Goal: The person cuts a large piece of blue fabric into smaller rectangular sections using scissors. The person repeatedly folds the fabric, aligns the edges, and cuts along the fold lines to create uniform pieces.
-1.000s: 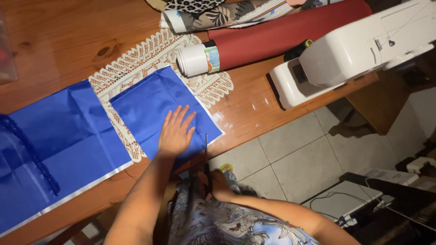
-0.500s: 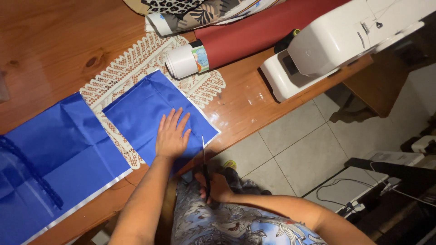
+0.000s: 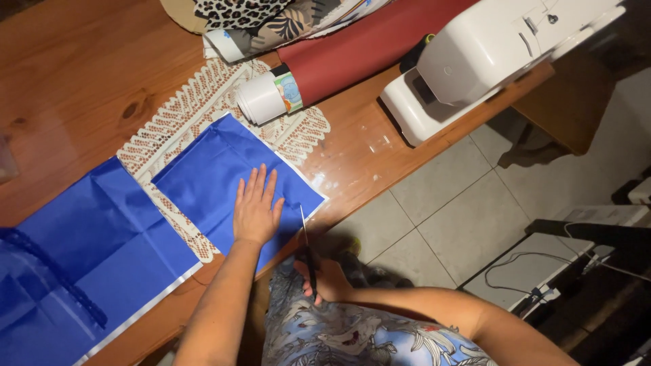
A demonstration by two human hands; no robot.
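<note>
The left hand (image 3: pixel 256 209) lies palm-down just left of the frame's centre, its fingers (image 3: pixel 261 184) straight, slightly fanned and pressed flat on the smaller sheet of glossy royal-blue fabric (image 3: pixel 217 169). That sheet is a rough rectangle with its long axis running from the upper middle down toward the table's near edge; the fingers point up along it, away from the body.

The right hand (image 3: pixel 327 279) sits lower, just right of the left wrist and off the table edge, curled around the dark handles of a pair of slim scissors (image 3: pixel 306 244). The blades point up the frame toward the sheet's lower right edge, and their tip reaches the fabric just right of the left hand's thumb side; whether the blades are parted cannot be told. So the cut edge lies directly ahead of the scissors, with the right hand the nearer one.

Under the sheet lies a cream lace doily (image 3: pixel 169 129) with open mesh. A larger blue sheet with fold creases (image 3: pixel 88 251) fills the lower left. Further up are a white paper-like roll (image 3: pixel 261 100) beside a dark red roll of material (image 3: pixel 366 51), and a white plastic sewing machine (image 3: pixel 488 57) at the upper right, all on the varnished wooden table (image 3: pixel 74 74).
</note>
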